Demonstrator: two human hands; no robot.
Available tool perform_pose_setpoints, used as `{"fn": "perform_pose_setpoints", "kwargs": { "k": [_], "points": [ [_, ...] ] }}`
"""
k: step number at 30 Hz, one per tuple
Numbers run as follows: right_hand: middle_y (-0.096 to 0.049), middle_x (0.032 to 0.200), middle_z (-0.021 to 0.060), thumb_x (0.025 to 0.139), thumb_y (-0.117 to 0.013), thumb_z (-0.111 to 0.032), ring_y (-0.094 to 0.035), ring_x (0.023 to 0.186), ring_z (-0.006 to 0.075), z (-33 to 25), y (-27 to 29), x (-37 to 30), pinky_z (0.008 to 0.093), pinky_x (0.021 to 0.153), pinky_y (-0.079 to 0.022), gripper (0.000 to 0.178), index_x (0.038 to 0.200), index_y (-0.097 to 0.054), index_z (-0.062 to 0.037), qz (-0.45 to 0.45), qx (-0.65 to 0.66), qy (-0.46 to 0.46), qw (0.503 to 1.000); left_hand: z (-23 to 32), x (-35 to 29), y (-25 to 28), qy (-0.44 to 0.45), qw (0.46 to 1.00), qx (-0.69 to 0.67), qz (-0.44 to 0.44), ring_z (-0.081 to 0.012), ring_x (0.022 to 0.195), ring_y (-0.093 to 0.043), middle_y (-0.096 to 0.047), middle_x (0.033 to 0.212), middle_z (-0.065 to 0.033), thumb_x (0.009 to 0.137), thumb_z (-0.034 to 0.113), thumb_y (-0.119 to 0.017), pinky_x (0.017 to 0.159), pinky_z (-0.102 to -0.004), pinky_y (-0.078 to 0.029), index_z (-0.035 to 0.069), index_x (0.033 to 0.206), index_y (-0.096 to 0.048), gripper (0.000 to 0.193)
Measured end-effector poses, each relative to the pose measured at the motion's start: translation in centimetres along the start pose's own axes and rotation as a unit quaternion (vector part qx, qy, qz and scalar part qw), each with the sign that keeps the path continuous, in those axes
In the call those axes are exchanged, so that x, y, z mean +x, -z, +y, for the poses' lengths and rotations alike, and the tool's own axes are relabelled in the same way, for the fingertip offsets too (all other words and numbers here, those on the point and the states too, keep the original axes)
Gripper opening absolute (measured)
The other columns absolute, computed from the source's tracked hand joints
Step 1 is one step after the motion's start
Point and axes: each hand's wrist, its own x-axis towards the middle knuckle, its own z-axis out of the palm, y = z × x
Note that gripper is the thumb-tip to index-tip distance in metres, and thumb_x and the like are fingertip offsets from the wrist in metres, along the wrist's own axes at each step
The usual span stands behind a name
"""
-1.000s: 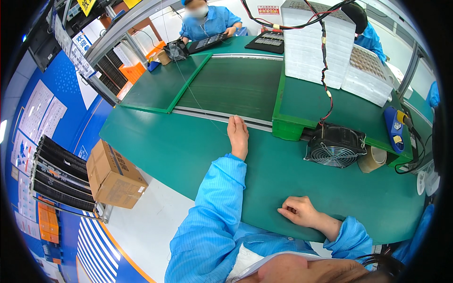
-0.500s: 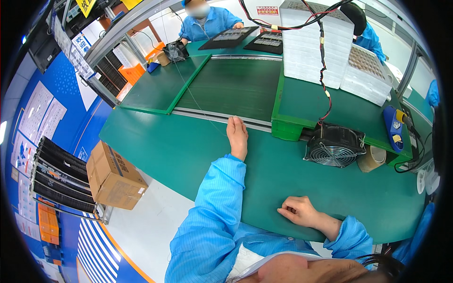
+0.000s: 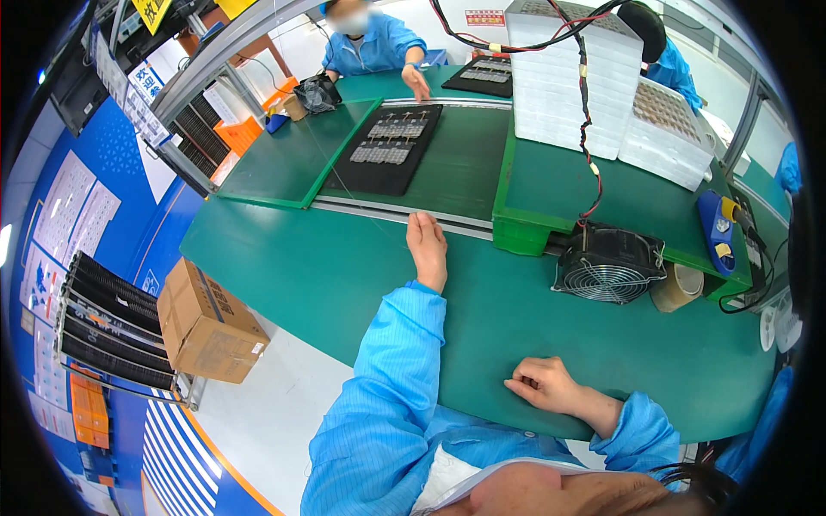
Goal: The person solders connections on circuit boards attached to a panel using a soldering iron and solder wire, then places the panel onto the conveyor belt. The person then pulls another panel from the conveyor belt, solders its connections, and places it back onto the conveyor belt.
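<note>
hands well apart. left hand [image 3: 428,251] rested near metal rail [image 3: 469,226], fingers together, nothing seen in grip; right hand [image 3: 544,383] curled loosely on green table [image 3: 508,322], inside hidden, contents unclear. black tray [image 3: 379,178] with grey parts [image 3: 383,154] lay on belt [image 3: 471,159] beyond rail, co-worker's hand [image 3: 417,84] near far end. step seemed pause; reaching tray called for left hand extending over rail.
</note>
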Motion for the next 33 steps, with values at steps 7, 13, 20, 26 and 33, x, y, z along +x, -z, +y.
{"fn": "perform_pose_setpoints", "kwargs": {
  "k": [7,13,20,26,33],
  "points": [
    [-0.057,0.063,0.0067,0.083,-0.070,-0.011,-0.053,0.046,0.0187,-0.05,-0.01,-0.08,0.0316,0.042,-0.042,0.019,0.071,-0.057,-0.0041,0.000,-0.003,-0.003,1.000,0.23,-0.09,-0.13,0.002,1.000,-0.007,-0.009,-0.0060,0.046,-0.031,-0.038,0.060,0.0025,0.104,0.032,-0.038,0.040,-0.0227,-0.026,0.011,0.083,-0.045,0.031],
    [-0.056,0.063,0.0067,0.084,-0.069,-0.011,-0.054,0.047,0.0192,0.12,-0.13,0.04,0.0319,0.042,-0.042,0.020,0.070,-0.056,-0.0043,-0.003,-0.010,0.004,1.000,0.40,-0.20,-0.02,0.008,1.000,-0.003,-0.013,-0.0040,0.049,-0.030,-0.037,0.061,0.0046,0.103,0.033,-0.038,0.043,-0.0206,-0.024,0.014,0.081,-0.042,0.030],
    [-0.056,0.063,0.0067,0.084,-0.069,-0.011,-0.053,0.047,0.0191,0.04,-0.10,-0.04,0.0321,0.043,-0.042,0.019,0.071,-0.056,-0.0044,0.000,-0.005,0.001,1.000,0.39,-0.06,0.02,0.008,1.000,-0.001,-0.007,-0.0061,0.047,-0.031,-0.038,0.060,0.0026,0.104,0.032,-0.038,0.041,-0.0230,-0.027,0.011,0.083,-0.044,0.030],
    [-0.055,0.063,0.0065,0.084,-0.069,-0.011,-0.053,0.048,0.0190,-0.03,-0.02,-0.04,0.0322,0.043,-0.042,0.019,0.072,-0.057,-0.0045,0.003,0.002,0.004,1.000,0.47,-0.08,0.11,0.013,1.000,0.001,-0.007,-0.0064,0.048,-0.032,-0.038,0.062,0.0026,0.104,0.031,-0.038,0.042,-0.0230,-0.028,0.011,0.084,-0.044,0.029],
    [-0.055,0.063,0.0072,0.085,-0.068,-0.012,-0.053,0.048,0.0202,0.17,-0.07,-0.07,0.0332,0.044,-0.042,0.018,0.073,-0.057,-0.0047,0.000,0.003,0.010,1.000,0.20,0.21,0.51,0.011,1.000,-0.010,-0.010,-0.0068,0.048,-0.031,-0.038,0.062,0.0021,0.104,0.030,-0.038,0.043,-0.0235,-0.029,0.010,0.086,-0.046,0.027]
  ]
}}
